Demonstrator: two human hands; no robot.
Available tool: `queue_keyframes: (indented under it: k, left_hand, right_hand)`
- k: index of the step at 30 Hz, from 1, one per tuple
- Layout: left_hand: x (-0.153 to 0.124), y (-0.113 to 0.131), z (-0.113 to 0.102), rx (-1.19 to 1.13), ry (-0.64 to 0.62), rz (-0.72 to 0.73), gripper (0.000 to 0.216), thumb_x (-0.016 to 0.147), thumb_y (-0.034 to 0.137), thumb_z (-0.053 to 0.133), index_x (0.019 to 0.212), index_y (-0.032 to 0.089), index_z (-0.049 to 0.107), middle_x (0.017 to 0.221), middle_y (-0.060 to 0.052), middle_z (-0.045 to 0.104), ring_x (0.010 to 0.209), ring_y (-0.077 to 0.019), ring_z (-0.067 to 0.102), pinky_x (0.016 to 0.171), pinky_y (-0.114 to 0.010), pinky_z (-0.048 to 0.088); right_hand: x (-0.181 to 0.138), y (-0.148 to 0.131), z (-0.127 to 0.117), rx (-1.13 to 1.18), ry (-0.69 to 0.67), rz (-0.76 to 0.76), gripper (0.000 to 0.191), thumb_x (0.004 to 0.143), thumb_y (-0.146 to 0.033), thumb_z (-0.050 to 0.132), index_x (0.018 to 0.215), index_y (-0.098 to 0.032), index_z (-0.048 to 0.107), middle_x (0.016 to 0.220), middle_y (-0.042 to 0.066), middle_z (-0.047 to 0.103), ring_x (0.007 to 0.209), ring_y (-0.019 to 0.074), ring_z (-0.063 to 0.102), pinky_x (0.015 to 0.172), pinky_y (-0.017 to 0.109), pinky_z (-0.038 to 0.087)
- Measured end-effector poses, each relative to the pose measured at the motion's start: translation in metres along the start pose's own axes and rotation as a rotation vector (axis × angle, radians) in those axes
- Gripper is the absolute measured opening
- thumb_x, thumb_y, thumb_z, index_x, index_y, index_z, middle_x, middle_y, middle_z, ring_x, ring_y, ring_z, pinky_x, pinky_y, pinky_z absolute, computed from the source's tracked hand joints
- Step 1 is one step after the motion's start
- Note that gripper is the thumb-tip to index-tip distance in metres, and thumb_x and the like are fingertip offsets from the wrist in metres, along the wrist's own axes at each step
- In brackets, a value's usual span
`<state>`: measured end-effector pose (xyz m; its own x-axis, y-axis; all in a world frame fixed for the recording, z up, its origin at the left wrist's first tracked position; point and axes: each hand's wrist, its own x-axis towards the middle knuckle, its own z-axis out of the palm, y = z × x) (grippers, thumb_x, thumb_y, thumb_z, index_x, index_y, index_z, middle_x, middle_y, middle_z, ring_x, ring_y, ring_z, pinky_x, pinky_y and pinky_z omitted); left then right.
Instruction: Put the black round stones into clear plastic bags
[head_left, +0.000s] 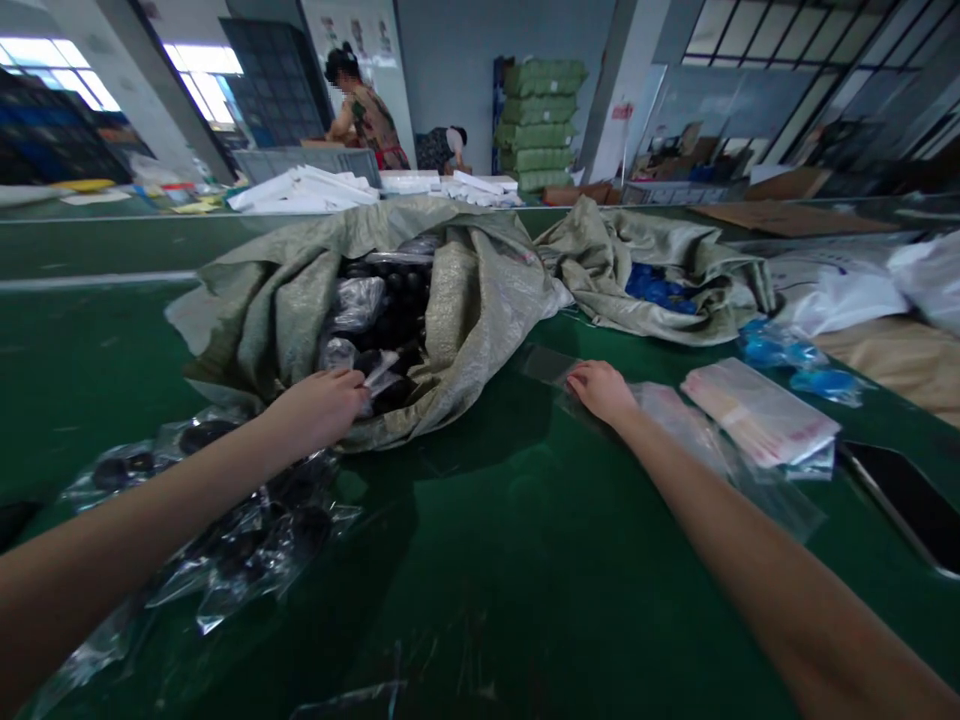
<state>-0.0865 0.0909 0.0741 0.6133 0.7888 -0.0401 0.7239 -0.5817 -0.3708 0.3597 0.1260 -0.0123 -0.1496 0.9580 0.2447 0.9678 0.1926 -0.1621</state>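
My left hand [330, 405] is at the mouth of an open woven sack [487, 330], its fingers closed on a piece of clear plastic wrapping [384, 370]. Dark rounded items [405, 300], some in clear plastic, fill the sack; what the wrapping under my fingers contains is hidden. My right hand [600, 390] is low over the table, with bent fingers pressed together on the edge of a flat clear plastic bag [551, 366]. More clear bags [679, 415] lie beneath and beside my right wrist. Under my left forearm are several dark items in clear bags [262, 530].
A stack of clear bags [757, 410] and a phone [907, 505] lie at the right. A second woven sack [600, 250] holds blue items [660, 288]; blue bagged pieces [780, 345] lie beside it. Two people [375, 120] are in the background near green bales [541, 125].
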Motion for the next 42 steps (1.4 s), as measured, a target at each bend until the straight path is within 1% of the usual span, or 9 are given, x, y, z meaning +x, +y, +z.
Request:
queue_keyframes:
  k: [3,6,11,19,24,30,33,37,42]
  left_hand:
    - [0.006,0.001,-0.004,-0.050,0.047,-0.003,0.029,0.084,0.020,0.045,0.079,0.013,0.073,0.099,-0.015,0.067,0.091,-0.0258,0.061,0.089,-0.037,0.046]
    - [0.039,0.001,-0.010,-0.195,0.083,-0.082,0.046,0.090,0.037,0.039,0.067,0.014,0.071,0.097,-0.015,0.070,0.092,-0.0244,0.063,0.093,-0.035,0.045]
    - [0.106,-0.003,-0.011,-0.248,-0.013,-0.404,0.052,0.086,0.054,0.043,0.111,0.016,0.069,0.104,-0.017,0.071,0.093,-0.0306,0.067,0.077,-0.036,0.051]
    - [0.141,-0.011,0.002,-0.283,-0.253,-0.501,0.043,0.078,0.042,0.062,0.107,0.011,0.070,0.112,-0.021,0.069,0.099,-0.0366,0.065,0.076,-0.039,0.051]
    - [0.147,-0.011,-0.009,-0.342,-0.120,-0.521,0.038,0.085,0.036,0.055,0.106,0.006,0.067,0.110,-0.020,0.068,0.103,-0.0349,0.061,0.081,-0.040,0.049]
    - [0.119,-0.011,-0.044,-0.395,0.406,-0.630,0.044,0.089,0.044,0.051,0.121,0.015,0.060,0.130,-0.012,0.057,0.121,-0.0313,0.046,0.101,-0.053,0.036]
    - [0.089,-0.009,-0.064,-0.562,0.539,-0.556,0.045,0.088,0.043,0.055,0.119,0.012,0.061,0.122,-0.009,0.061,0.113,-0.0252,0.050,0.101,-0.043,0.037]
    - [0.045,0.019,-0.066,-1.118,0.438,-0.473,0.044,0.079,0.050,0.061,0.103,0.014,0.065,0.096,-0.004,0.069,0.083,-0.0188,0.061,0.081,-0.031,0.047]
    - [0.000,0.089,-0.050,-2.008,0.155,-0.366,0.021,0.063,0.034,0.064,0.075,0.017,0.058,0.069,-0.002,0.064,0.067,-0.0185,0.063,0.064,-0.029,0.047]
  right_hand:
    - [0.000,-0.003,0.001,0.027,0.018,-0.014,0.029,0.093,-0.033,0.053,0.105,-0.015,0.073,0.114,0.013,0.068,0.106,0.0249,0.059,0.096,0.036,0.044]
    - [0.000,-0.007,0.001,0.036,0.010,-0.031,0.026,0.092,-0.033,0.055,0.098,-0.015,0.074,0.111,0.012,0.068,0.104,0.0243,0.060,0.094,0.035,0.044]
    - [-0.001,-0.013,-0.003,0.047,0.041,-0.012,0.020,0.092,-0.022,0.054,0.091,-0.015,0.072,0.098,0.012,0.069,0.094,0.0227,0.062,0.088,0.032,0.046]
    - [-0.009,-0.008,-0.012,0.218,0.389,-0.034,0.018,0.090,-0.020,0.050,0.087,-0.016,0.067,0.094,0.013,0.069,0.094,0.0256,0.062,0.089,0.038,0.047]
    - [-0.027,-0.018,-0.040,0.398,0.625,0.047,0.020,0.091,-0.027,0.048,0.088,-0.018,0.067,0.097,0.011,0.070,0.095,0.0232,0.063,0.089,0.038,0.049]
    - [-0.054,-0.041,-0.070,0.891,0.636,0.223,0.025,0.086,-0.041,0.057,0.085,-0.019,0.069,0.097,0.007,0.072,0.093,0.0206,0.065,0.086,0.034,0.049]
    - [-0.066,-0.055,-0.074,1.224,0.534,0.287,0.024,0.078,-0.043,0.065,0.081,-0.020,0.071,0.093,0.005,0.073,0.087,0.0195,0.066,0.081,0.032,0.050]
    - [-0.081,-0.081,-0.074,1.460,0.398,0.309,0.022,0.075,-0.043,0.070,0.081,-0.022,0.071,0.084,0.003,0.072,0.079,0.0180,0.066,0.075,0.031,0.051]
    - [-0.100,-0.125,-0.068,1.155,0.402,0.107,0.021,0.084,-0.041,0.064,0.086,-0.022,0.071,0.092,0.005,0.072,0.088,0.0196,0.065,0.085,0.035,0.050]
